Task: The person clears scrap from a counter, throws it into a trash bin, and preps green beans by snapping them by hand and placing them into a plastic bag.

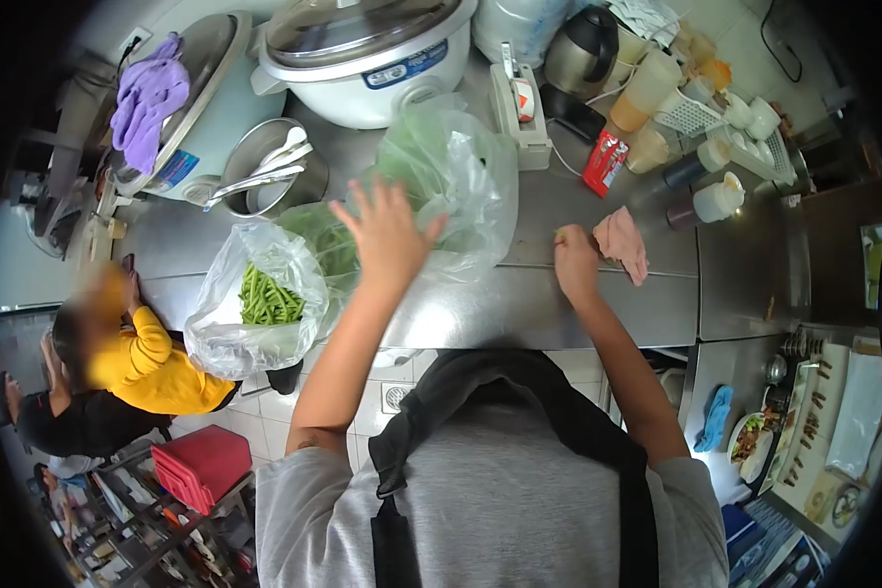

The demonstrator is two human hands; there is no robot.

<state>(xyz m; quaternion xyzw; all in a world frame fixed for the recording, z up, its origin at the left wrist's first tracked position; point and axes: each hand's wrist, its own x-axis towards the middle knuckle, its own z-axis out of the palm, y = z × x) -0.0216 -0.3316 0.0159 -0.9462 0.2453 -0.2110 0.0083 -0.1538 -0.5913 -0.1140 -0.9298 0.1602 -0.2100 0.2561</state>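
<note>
My left hand [390, 235] is spread open over the front of a large clear plastic bag [475, 191] with something green inside. To its left, a second clear bag [214, 328] lies open near the counter's front edge, with cut green beans [268, 299] in it. Further right, my right hand [575, 260] is closed just above the steel counter [461, 312]. Its curled fingers hide whatever they may hold. A crumpled pink cloth [621, 245] lies right beside that hand.
Behind the bags stand a white rice cooker [363, 73] and a metal pot [235, 167] with spoons. A tape dispenser [521, 113], a red packet [606, 162] and several bottles line the back right. A person in a yellow top [162, 367] is at the left.
</note>
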